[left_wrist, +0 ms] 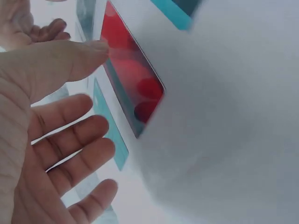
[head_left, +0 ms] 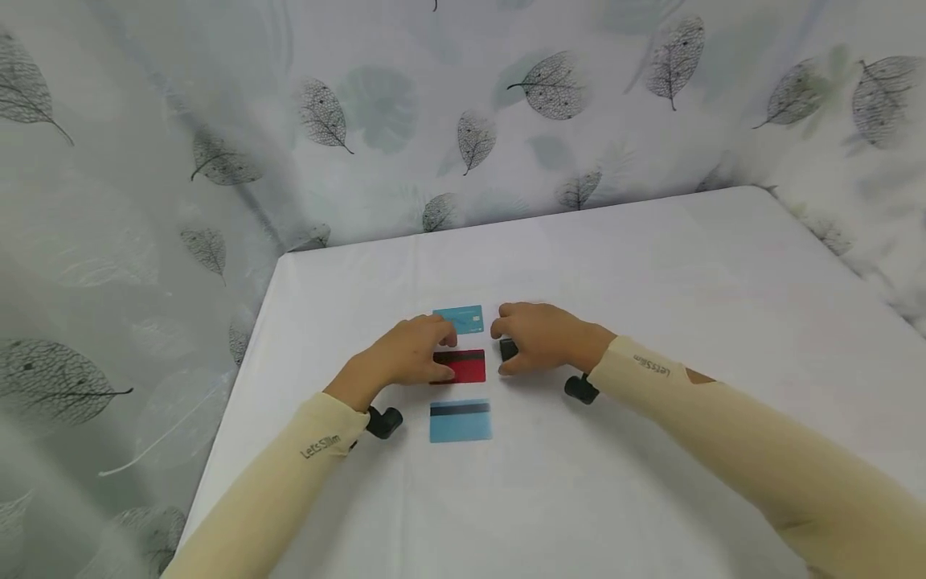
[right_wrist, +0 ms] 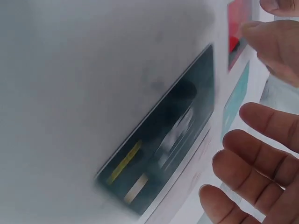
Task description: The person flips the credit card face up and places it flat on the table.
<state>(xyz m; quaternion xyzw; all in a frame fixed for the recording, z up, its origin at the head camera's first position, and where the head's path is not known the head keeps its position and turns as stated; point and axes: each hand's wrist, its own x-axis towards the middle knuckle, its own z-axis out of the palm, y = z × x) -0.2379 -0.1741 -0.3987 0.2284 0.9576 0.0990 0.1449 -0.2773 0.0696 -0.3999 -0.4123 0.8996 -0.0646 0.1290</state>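
In the head view my left hand (head_left: 412,351) reaches over the left end of a red card (head_left: 470,368) with a black stripe. The left wrist view shows the thumb over the red card's (left_wrist: 126,51) edge; whether it touches cannot be told. The fingers are loosely spread, gripping nothing. My right hand (head_left: 546,335) is bent over a dark card (head_left: 509,349), mostly hidden from the head camera. Seen from the right wrist, this dark card (right_wrist: 173,126) bears a yellow bar and a pale bar, and the right fingers curve loosely beside it, holding nothing.
A teal chip card (head_left: 466,318) lies beyond the red one. Nearer me is a light blue card (head_left: 460,426) with a dark stripe. All rest on a white-covered table (head_left: 615,498). Leaf-patterned curtains (head_left: 405,104) hang behind and beside it. Both wrists carry small black devices (head_left: 581,389).
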